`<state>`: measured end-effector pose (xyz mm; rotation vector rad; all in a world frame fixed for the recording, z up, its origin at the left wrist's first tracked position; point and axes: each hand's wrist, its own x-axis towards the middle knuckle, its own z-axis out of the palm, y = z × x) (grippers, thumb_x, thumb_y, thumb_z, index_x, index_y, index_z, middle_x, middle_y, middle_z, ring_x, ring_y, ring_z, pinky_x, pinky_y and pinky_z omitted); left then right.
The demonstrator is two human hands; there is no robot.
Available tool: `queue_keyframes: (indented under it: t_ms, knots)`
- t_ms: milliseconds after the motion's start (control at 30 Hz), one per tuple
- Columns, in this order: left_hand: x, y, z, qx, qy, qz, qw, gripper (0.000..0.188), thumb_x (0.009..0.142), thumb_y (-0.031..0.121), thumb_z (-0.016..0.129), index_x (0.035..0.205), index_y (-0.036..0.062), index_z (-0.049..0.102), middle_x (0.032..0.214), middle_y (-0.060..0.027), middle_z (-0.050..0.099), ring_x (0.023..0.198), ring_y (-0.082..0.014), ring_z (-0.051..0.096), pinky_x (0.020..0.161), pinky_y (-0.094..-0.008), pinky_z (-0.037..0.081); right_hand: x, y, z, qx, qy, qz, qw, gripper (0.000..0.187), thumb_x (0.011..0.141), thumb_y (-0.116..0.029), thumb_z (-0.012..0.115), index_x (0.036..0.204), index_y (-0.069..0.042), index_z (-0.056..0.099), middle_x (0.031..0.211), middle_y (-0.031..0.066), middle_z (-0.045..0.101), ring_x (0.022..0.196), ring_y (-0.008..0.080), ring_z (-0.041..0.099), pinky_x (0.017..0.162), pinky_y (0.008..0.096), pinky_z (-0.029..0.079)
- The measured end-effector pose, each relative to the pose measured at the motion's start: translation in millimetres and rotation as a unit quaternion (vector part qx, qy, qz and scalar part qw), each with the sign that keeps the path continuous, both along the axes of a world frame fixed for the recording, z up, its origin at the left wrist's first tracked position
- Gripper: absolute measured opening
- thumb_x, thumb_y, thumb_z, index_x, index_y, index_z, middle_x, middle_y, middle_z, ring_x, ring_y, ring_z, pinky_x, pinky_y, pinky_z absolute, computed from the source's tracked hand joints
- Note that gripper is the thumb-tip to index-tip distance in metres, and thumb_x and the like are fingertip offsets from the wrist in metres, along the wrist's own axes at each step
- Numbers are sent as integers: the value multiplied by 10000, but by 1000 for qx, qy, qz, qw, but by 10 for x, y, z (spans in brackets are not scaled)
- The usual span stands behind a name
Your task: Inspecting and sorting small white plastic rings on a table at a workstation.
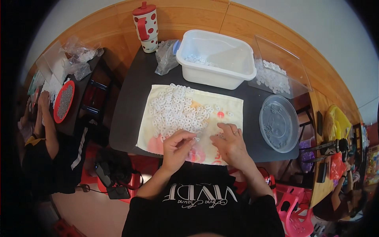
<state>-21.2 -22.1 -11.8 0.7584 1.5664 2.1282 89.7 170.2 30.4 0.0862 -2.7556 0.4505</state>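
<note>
Between the thumb and forefinger of my left hand [176,149] is a small white plastic piece with holes [196,139]. My right hand [232,145] hovers low over the cloth just beside it, fingers bent and apart, with no held thing visible. Under its fingertips lie some tiny items, too small and partly hidden to name. A spread pile of white two-holed plastic pieces [173,108] covers the left half of the cream printed cloth [233,102]. A few of these pieces lie loose toward the right.
Behind the cloth stands a white plastic tub [213,79] with white pieces inside. A round clear container [279,124] with small grey parts sits right, below a clear tray of white discs [272,79]. A dotted tumbler [147,29] and plastic bag [166,57] stand back left. Other people work nearby.
</note>
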Motion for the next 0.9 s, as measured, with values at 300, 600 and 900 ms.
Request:
queue_keyframes:
  t_ms: [300, 600, 900]
  knots:
    - [-73, -28, -22, -3, 5, 33, 999, 194, 869, -113, 626, 1036, -43, 696, 918, -59, 623, 792, -105, 585, 689, -218, 455, -86, -194, -33, 20, 20, 30, 999, 176, 736, -57, 687, 911, -61, 705, 1221, 187, 572, 1080, 350, 544, 799, 428, 415]
    - [-15, 33, -36, 15, 6, 15, 1000, 195, 859, -114, 639, 1034, -47, 695, 918, -64, 621, 813, -108, 580, 715, -224, 451, -295, 588, -93, 74, 56, -180, 979, 148, 780, -74, 694, 923, -39, 695, 1074, 131, 603, 972, 337, 561, 759, 443, 421]
    - [0, 92, 47, -1, 6, -12, 1000, 196, 861, -107, 643, 1040, -47, 694, 929, -62, 615, 816, -103, 578, 716, -223, 454, -299, 630, -142, -15, 56, -129, 990, 168, 752, -35, 732, 912, -41, 681, 960, 117, 623, 896, 312, 592, 734, 426, 456]
